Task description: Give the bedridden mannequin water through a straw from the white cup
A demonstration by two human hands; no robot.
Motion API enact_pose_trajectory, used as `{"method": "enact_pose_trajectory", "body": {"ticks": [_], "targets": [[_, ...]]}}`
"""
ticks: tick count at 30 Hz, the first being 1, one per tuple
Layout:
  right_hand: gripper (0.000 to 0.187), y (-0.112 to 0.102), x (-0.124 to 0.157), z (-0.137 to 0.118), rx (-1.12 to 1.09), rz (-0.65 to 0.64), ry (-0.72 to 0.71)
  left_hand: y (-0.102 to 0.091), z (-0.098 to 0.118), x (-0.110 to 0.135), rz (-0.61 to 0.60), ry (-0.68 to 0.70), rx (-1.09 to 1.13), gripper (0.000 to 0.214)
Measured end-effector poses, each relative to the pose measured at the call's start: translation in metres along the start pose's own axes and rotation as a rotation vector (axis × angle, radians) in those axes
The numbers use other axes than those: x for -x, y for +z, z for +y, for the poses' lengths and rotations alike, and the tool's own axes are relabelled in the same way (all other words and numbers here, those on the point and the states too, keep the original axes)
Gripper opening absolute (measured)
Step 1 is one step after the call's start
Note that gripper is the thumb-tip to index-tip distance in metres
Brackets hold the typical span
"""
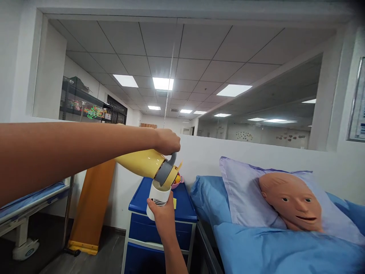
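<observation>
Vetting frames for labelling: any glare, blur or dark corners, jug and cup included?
All head view: ceiling lights look blown out; small glints on the jug; cup, left hand and right hand show no obvious motion blur; top right corner dark.

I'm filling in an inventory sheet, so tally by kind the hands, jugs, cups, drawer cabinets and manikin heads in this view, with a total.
Hands: 2 (left hand on the jug's handle, right hand around the cup)
Jugs: 1, yellow jug
Cups: 1, white cup
Drawer cabinets: 1, blue cabinet
Manikin heads: 1, manikin head
Total: 6
</observation>
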State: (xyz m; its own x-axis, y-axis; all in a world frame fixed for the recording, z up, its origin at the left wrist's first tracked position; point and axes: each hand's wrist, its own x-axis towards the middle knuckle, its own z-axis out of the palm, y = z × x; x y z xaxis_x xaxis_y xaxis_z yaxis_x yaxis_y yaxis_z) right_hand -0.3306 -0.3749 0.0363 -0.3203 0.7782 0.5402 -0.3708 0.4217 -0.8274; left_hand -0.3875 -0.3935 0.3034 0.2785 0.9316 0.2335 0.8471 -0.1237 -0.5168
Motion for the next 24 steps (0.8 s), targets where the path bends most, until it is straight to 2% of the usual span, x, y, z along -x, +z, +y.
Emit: {"method": "enact_pose_trajectory", "body": {"ticks": [7,19,24], "targets": [[0.059,0.0,0.003,-0.004,-0.003,-0.01,0.008,0.001,0.004,0.001,0.003,0.047,-0.075,0.016],[0.061,-0.005,0.004,-0.004,-0.023,0.052,0.02,-0.007,0.017,0.001,-0.119,0.2,-0.429,0.019],[0.065,-0.007,0.003,0.001,-0.063,0.043,0.036,-0.008,0.02,-0.002,-0.12,0.218,-0.405,0.015]]}}
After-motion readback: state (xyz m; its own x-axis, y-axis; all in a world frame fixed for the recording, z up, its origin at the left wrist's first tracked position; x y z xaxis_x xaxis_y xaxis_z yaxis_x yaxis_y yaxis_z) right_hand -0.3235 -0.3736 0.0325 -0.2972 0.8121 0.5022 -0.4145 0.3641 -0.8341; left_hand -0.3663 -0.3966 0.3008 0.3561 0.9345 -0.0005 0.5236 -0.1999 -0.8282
